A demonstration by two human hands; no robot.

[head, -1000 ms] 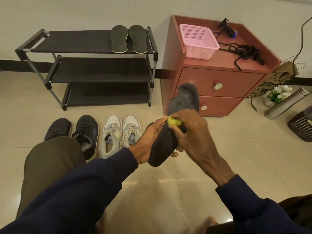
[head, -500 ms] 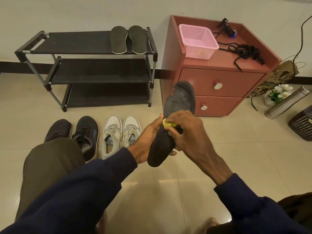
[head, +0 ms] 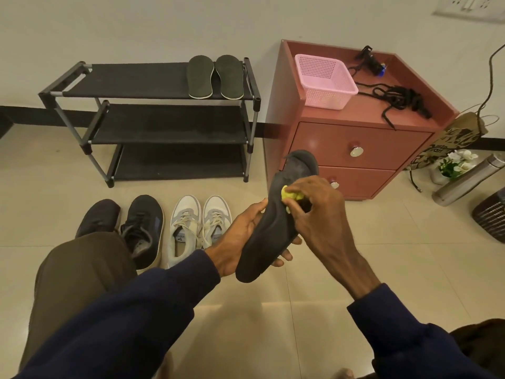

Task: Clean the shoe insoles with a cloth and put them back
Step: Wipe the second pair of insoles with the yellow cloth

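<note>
Yellow cloth (head: 291,195) against dark insole (head: 267,236)

I can make out only a scrap of the yellow cloth (head: 290,194); the right hand (head: 319,212) covers the rest, and the middle of the dark insole (head: 269,247) too. The left hand (head: 237,236) has its fingers behind the insole, with only the tips showing. The knee (head: 82,269) hides part of the leftmost dark shoe (head: 99,214). A ribbed bin (head: 492,218), possibly a basket, is cut by the right edge.
</note>
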